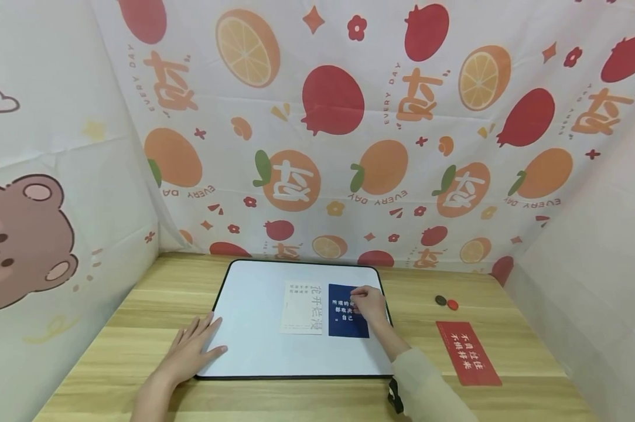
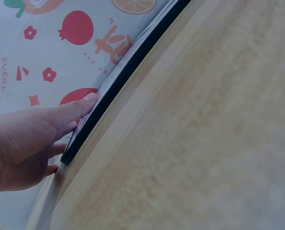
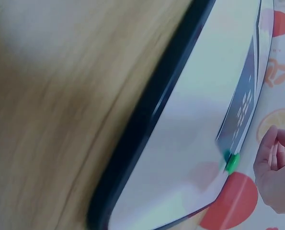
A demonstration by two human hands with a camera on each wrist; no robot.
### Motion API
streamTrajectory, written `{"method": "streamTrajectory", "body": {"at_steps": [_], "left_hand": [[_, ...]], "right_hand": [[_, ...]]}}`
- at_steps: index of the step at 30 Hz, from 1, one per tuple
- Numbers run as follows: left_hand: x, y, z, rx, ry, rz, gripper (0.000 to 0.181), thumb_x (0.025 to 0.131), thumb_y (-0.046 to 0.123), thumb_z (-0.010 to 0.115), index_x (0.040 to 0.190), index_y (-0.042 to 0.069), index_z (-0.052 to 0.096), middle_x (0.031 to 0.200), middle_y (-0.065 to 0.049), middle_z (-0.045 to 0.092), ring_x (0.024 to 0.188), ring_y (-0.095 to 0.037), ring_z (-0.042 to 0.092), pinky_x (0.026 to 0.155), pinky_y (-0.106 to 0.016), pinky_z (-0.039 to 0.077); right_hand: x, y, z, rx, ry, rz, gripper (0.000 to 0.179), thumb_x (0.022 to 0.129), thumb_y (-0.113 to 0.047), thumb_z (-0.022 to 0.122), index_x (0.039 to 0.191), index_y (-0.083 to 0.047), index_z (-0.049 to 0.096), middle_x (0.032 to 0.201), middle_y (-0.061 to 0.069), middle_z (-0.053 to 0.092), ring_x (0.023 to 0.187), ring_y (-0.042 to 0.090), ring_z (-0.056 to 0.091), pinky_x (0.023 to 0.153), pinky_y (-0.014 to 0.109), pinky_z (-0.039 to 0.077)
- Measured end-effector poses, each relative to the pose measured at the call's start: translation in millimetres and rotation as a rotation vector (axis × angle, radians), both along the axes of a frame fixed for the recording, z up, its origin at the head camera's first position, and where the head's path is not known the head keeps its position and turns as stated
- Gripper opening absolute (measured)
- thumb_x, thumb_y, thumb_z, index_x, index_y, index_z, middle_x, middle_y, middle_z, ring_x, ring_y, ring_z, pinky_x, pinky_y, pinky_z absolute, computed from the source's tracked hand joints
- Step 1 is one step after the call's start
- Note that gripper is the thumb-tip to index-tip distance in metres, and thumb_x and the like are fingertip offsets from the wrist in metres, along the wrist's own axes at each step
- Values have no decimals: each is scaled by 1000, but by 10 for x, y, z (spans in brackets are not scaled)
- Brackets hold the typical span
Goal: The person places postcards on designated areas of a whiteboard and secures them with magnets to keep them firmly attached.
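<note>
A whiteboard (image 1: 254,351) with a black rim lies on the table. My left hand (image 1: 191,346) rests with spread fingers on its left edge; in the left wrist view, the thumb (image 2: 80,106) lies along the rim. On the board are a cream card (image 1: 300,310) with grey writing and a dark blue card (image 1: 344,328) with white writing. My right hand (image 1: 370,305) is over the blue card's right side, thumb and forefinger tips together. In the right wrist view, that hand (image 3: 279,177) is apart from a green round magnet (image 3: 233,163) at the blue card's corner; nothing shows between its fingertips.
Right of the board, a black disc (image 1: 441,300) and a red disc (image 1: 453,305) lie side by side on the wooden table (image 1: 528,346). Nearer the front is a red card (image 1: 467,353) with white writing. A fruit-print cloth (image 1: 333,170) hangs behind the table.
</note>
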State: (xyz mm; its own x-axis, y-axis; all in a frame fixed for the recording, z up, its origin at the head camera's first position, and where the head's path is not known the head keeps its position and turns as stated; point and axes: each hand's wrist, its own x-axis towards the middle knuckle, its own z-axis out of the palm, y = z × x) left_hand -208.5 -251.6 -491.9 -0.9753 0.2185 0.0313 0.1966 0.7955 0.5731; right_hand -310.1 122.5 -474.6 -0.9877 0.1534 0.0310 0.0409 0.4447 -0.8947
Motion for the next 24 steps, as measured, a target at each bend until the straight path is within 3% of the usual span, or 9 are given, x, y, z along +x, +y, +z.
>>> {"method": "streamTrajectory", "body": {"at_steps": [9,24], "left_hand": [[-11,2,-18,-13,11,-2,74,85,45,59,134,-6,40,142,-31,23,126,-54,13,97,-67,5],[-5,0,-40,-10,18,0,72,85,44,60,134,-6,41,142,-30,23,127,-53,13,97,-67,5]], "right_hand": [[-22,212,-16,75,-14,-72,9,82,-1,63,89,4,66,73,7,62,63,19,60,57,28,54],[-63,563,38,93,6,-121,10,82,-2,63,90,3,67,76,8,63,67,19,60,57,26,52]]}}
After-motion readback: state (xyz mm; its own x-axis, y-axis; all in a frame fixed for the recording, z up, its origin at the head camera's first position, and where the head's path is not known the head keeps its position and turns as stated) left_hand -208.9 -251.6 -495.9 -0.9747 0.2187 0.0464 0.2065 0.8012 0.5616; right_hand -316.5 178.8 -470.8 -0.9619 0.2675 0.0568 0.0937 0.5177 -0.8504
